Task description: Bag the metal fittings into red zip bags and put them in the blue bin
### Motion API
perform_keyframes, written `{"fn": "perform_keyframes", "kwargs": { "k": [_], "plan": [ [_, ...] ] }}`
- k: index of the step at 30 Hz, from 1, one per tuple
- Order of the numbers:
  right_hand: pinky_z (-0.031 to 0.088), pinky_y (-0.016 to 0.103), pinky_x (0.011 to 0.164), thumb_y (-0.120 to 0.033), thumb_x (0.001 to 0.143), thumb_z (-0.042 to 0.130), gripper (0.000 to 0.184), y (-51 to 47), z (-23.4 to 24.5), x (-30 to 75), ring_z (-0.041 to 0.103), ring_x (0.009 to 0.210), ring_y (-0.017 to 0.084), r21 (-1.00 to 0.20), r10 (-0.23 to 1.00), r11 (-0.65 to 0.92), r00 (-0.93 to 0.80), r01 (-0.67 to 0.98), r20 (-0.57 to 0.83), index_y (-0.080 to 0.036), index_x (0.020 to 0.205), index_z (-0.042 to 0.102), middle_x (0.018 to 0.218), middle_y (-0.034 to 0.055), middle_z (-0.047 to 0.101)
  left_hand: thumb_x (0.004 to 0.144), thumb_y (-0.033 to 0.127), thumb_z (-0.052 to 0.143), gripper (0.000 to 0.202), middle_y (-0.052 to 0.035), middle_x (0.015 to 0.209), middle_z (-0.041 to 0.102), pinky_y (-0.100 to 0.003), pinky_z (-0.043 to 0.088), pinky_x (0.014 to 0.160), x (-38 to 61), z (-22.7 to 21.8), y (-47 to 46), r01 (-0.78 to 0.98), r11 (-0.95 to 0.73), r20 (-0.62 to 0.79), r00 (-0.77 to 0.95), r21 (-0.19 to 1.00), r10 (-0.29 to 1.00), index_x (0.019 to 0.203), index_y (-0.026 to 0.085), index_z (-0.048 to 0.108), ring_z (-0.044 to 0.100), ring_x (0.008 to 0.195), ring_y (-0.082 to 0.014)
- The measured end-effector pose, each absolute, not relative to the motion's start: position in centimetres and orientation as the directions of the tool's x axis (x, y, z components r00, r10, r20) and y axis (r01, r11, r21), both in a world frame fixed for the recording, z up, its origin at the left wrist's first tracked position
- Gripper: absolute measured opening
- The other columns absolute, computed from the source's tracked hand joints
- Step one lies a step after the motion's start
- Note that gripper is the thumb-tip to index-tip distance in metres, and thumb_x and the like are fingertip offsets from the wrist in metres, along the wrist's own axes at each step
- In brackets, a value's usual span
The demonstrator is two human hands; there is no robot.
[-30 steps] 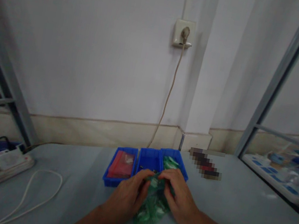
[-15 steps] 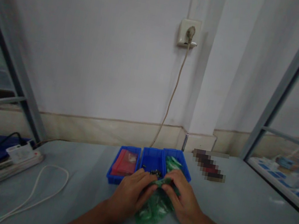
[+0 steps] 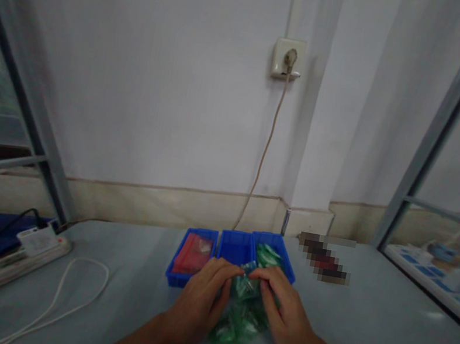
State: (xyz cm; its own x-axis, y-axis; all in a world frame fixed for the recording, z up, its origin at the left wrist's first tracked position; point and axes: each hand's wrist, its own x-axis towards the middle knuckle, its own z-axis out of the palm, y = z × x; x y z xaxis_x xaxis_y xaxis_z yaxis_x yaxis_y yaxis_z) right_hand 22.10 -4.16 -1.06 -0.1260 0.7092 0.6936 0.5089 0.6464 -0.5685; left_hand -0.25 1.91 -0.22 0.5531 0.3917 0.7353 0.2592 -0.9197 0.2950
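Between my two hands a small green plastic bag (image 3: 246, 286) is pinched by its upper edge. My left hand (image 3: 201, 297) grips its left corner, thumb and fingers closed. At the right corner my right hand (image 3: 288, 310) pinches it the same way. Below it, on the table, lie more green plastic bags (image 3: 229, 341), partly behind the held one. Just beyond the hands stand blue bins: the left bin (image 3: 176, 279) with red bags (image 3: 193, 253), the middle bin (image 3: 237, 244), its near part hidden by my fingers, and the right bin (image 3: 289, 268) with green bags (image 3: 267, 256).
A power strip (image 3: 41, 254) with adapters and a looping white cable (image 3: 57, 296) lies at the left. Another strip (image 3: 428, 281) sits at the right behind a metal frame (image 3: 418, 164). A pixelated item (image 3: 323, 260) lies beyond the bins. A cord hangs from the wall socket (image 3: 288, 58).
The small green bag has turned upright, and my fingers now pinch its top edge. Dark small pieces seen by the middle bin are now out of sight. The view has shifted slightly.
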Motion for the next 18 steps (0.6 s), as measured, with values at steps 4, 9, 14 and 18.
{"fn": "perform_keyframes", "kwargs": {
  "k": [4, 9, 14, 18],
  "plan": [
    [0.055, 0.038, 0.098, -0.016, 0.111, 0.047, 0.029, -3.91, -1.18, 22.27, 0.069, 0.111, 0.025, -0.549, 0.699, 0.646, -0.122, 0.53, 0.705, -0.03, 0.128, 0.066, 0.117, 0.0057, 0.073, 0.104, 0.002, 0.047, 0.044, -0.0095, 0.124, 0.068, -0.036, 0.055, 0.102, -0.28, -0.05, 1.92, 0.265, -0.922, 0.749, 0.54, 0.281, 0.383, 0.142, 0.023, 0.057, 0.065, 0.116, -0.0229],
    [0.054, 0.037, 0.099, -0.016, 0.112, 0.048, 0.029, -3.72, -0.96, 22.45, 0.069, 0.111, 0.023, -0.541, 0.693, 0.657, -0.14, 0.525, 0.707, -0.031, 0.13, 0.065, 0.117, 0.005, 0.072, 0.104, 0.006, 0.054, 0.044, -0.01, 0.124, 0.067, -0.04, 0.055, 0.102, -0.36, -0.15, 2.09, 0.306, -0.921, 0.76, 0.531, 0.241, 0.375, 0.144, 0.025, 0.058, 0.063, 0.115, -0.0251],
    [0.056, 0.036, 0.092, -0.026, 0.112, 0.056, 0.016, -3.98, -0.32, 22.33, 0.068, 0.104, 0.024, -0.535, 0.689, 0.675, -0.175, 0.509, 0.703, -0.028, 0.118, 0.07, 0.109, 0.0059, 0.068, 0.11, 0.02, 0.057, 0.015, -0.0096, 0.115, 0.064, -0.039, 0.056, 0.091, -0.47, 0.18, 1.92, 0.359, -0.909, 0.775, 0.506, 0.211, 0.379, 0.117, 0.023, 0.07, 0.063, 0.104, -0.0251],
    [0.057, 0.037, 0.087, -0.031, 0.111, 0.057, 0.015, -4.19, -0.35, 22.07, 0.069, 0.098, 0.025, -0.574, 0.718, 0.637, -0.124, 0.514, 0.685, -0.026, 0.118, 0.069, 0.107, 0.0064, 0.069, 0.113, 0.021, 0.051, 0.016, -0.0098, 0.113, 0.067, -0.038, 0.055, 0.093, -0.39, 0.59, 1.52, 0.332, -0.916, 0.771, 0.514, 0.225, 0.375, 0.111, 0.02, 0.067, 0.063, 0.104, -0.0242]
  ]
}}
